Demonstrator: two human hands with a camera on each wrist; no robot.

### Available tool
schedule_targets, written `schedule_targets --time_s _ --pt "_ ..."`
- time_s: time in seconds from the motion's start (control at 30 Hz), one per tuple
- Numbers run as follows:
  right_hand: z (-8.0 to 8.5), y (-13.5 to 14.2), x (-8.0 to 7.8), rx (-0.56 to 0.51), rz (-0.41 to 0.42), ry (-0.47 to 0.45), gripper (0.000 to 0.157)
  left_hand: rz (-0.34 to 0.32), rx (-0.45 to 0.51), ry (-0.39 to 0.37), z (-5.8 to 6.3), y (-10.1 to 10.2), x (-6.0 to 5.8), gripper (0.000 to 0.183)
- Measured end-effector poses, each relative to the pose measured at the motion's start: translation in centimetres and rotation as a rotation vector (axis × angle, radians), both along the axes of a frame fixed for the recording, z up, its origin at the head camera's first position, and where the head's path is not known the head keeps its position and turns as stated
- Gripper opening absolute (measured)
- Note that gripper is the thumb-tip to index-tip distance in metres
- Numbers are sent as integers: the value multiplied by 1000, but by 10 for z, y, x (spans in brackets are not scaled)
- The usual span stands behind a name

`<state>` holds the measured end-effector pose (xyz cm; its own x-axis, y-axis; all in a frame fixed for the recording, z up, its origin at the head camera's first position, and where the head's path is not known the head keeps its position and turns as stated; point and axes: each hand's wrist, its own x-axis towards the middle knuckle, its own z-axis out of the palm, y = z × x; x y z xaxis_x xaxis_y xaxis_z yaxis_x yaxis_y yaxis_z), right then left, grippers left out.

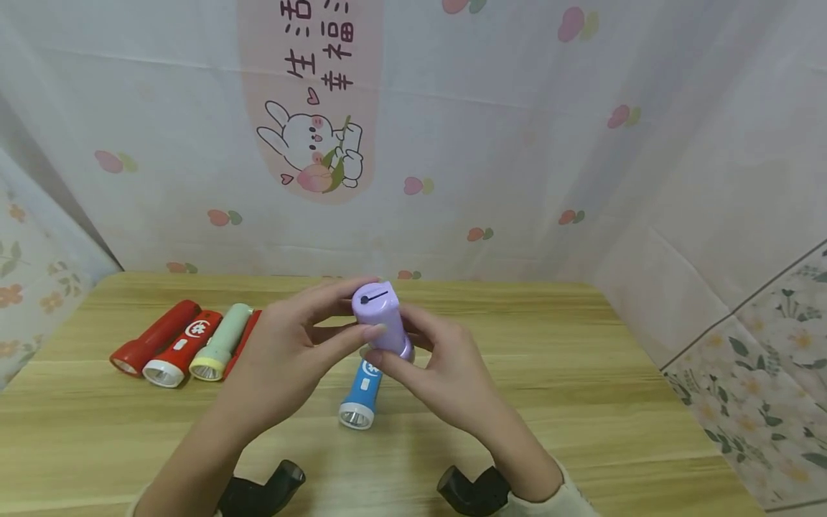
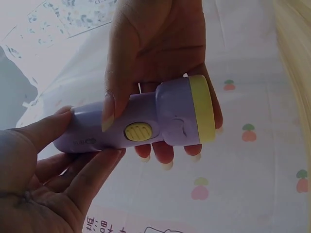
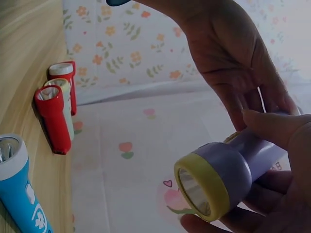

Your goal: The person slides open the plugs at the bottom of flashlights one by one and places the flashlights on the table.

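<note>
Both hands hold a purple flashlight (image 1: pixel 381 316) above the table, its slotted tail end turned up toward the head view. In the left wrist view it has a yellow rim and a ribbed yellow switch (image 2: pixel 138 131). My left hand (image 1: pixel 291 352) grips the body near the tail, thumb on one side and fingers on the other. My right hand (image 1: pixel 446 370) grips it nearer the lamp head, its thumb lying along the body beside the switch. The clear lens (image 3: pixel 194 191) shows in the right wrist view. Below the hands, a blue flashlight (image 1: pixel 363 395) lies on the table, partly covered in the head view.
At the left of the wooden table (image 1: pixel 549 402) lie a dark red flashlight (image 1: pixel 158 336), a red one with a white rim (image 1: pixel 187 346), a green one with a yellow rim (image 1: pixel 224 337) and another red one, mostly hidden behind the left hand. A patterned cloth (image 1: pixel 504 143) hangs behind.
</note>
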<state>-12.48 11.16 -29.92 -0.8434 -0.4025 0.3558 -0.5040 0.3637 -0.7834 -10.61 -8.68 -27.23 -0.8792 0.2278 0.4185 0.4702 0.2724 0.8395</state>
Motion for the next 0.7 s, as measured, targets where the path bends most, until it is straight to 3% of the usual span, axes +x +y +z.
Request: schedule_targets --time_s 0.23,0.47,0.7 --pt "2 -1 3 30 40 -38 30 -32 40 -68 -1 -5 0 44" --pt "2 -2 2 77 22 50 30 -31 137 -68 1 -6 -1 26" --pt "1 0 3 139 -6 120 32 -62 207 -158 3 -5 -2 26"
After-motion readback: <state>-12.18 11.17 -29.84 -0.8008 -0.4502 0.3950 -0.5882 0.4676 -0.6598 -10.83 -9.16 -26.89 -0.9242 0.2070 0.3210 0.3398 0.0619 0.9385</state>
